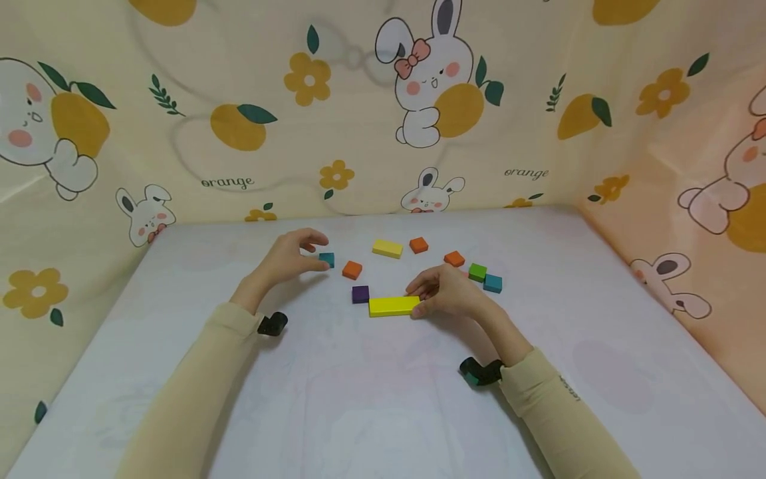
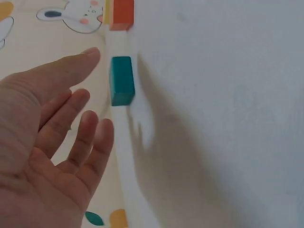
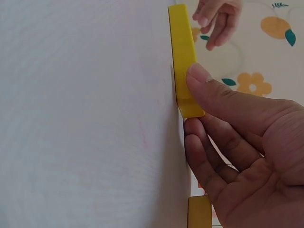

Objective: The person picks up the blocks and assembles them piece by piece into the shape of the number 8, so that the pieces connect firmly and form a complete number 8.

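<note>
My right hand point(image 1: 449, 291) pinches the right end of a long bright yellow block point(image 1: 391, 307), thumb on the near side and fingers behind. A purple block point(image 1: 360, 295) sits at that block's left end. On the left, a small teal block point(image 1: 326, 259) stands by the thumb and fingers of my left hand point(image 1: 290, 258). The left wrist view shows those fingers spread and loosely bent, with the teal block point(image 2: 122, 80) just past the thumb tip. To the right of the teal block lies an orange block point(image 1: 352, 269).
Farther back lie a paler yellow block point(image 1: 387, 249) and an orange block point(image 1: 419, 245). Beyond my right hand are another orange block point(image 1: 454, 259), a green block point(image 1: 477, 272) and a blue block point(image 1: 493, 283). A printed cloth wall point(image 1: 359, 133) borders the white table point(image 1: 371, 399).
</note>
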`<state>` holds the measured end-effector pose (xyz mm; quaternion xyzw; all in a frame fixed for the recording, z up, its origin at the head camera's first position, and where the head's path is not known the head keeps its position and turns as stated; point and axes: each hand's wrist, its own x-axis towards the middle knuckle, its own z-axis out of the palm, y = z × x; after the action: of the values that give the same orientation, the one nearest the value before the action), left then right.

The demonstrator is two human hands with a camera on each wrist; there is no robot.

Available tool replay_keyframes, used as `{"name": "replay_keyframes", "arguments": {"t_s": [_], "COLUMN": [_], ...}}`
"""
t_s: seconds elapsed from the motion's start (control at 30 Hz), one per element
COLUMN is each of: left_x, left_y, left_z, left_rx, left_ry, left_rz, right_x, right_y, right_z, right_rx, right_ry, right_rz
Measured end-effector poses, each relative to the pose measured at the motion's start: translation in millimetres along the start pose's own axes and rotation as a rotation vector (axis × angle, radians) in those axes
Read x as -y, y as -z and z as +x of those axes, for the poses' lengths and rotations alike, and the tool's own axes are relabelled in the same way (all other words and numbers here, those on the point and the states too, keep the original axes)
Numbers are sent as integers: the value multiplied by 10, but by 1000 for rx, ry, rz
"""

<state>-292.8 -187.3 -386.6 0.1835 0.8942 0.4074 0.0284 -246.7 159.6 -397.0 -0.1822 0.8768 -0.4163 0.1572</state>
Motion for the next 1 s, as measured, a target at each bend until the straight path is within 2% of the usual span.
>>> {"name": "replay_keyframes", "arguments": {"t_s": [0.2,0.3,0.57,0.77,1.0], "left_x": [136,209,304,287,254], "left_y": [2,-8,-52,-76,-75], "left_z": [54,70,89,116,108], "left_rx": [22,26,5,5,-11], "left_ry": [113,148,132,102,114], "left_rz": [1,-9,-17,-7,3], "right_x": [25,35,40,34,37], "right_y": [-4,-6,-14,-24,-28], "right_z": [12,20,20,11,22], "right_rx": [-3,-4,-5,-10,-8], "right_ry": [-26,-30,-49,-58,-56], "right_rz": [16,24,16,18,29]}}
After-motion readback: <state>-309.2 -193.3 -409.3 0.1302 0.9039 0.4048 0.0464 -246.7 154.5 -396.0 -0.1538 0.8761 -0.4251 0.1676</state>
